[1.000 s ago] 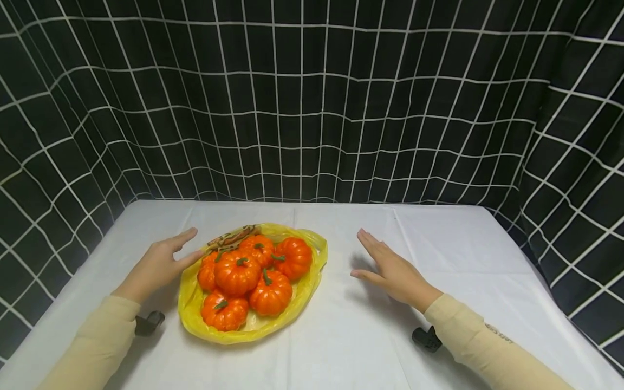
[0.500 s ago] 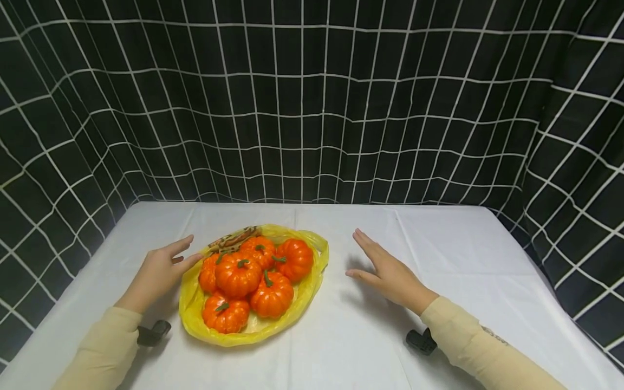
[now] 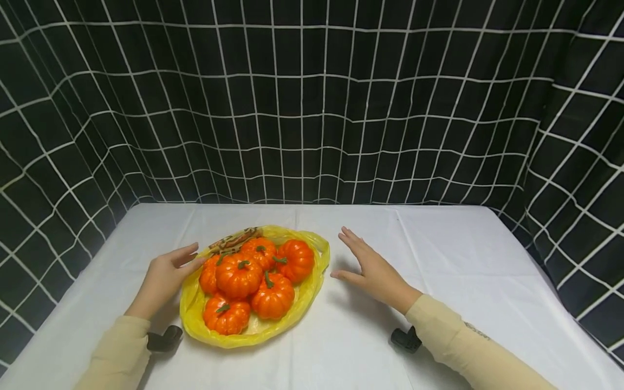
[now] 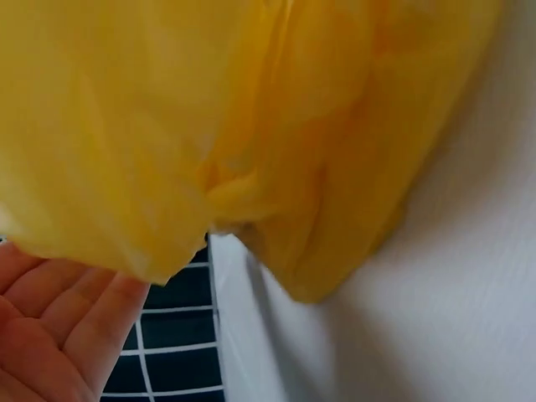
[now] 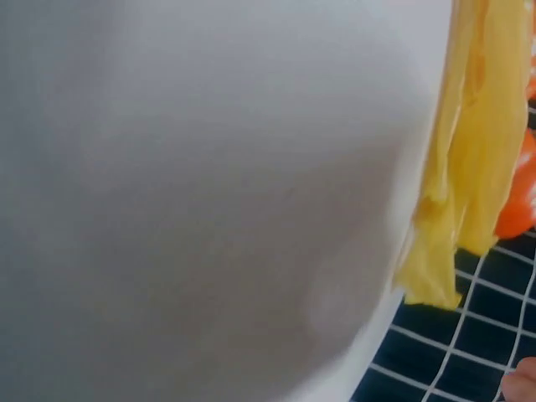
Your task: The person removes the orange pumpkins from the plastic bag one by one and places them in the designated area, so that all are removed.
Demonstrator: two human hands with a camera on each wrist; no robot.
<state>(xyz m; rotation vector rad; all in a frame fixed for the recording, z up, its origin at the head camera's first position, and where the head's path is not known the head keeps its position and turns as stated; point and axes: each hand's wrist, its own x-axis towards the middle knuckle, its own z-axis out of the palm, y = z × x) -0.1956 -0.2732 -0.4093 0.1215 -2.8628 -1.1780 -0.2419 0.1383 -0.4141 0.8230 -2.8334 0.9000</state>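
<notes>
A yellow plastic bag lies on the table, its mouth spread wide. Inside are several small orange pumpkins with green stems, one resting on top of the others. At the bag's back left edge lies a folded brown strip with dark patterning. My left hand is at the bag's left side, fingertips right at the rim; the left wrist view has its extended fingers beside the yellow plastic. To the right of the bag, my right hand hovers with fingers extended, thumb towards the bag and a gap between them.
A white cloth covers the table. Black curtains with a white grid stand behind it and at both sides. Small black devices sit under the left wrist and the right wrist.
My right hand has moved left, closer to the bag. My left hand has shifted slightly right, up to the rim, its fingers drawing closer together. The bag and pumpkins have stayed put.
</notes>
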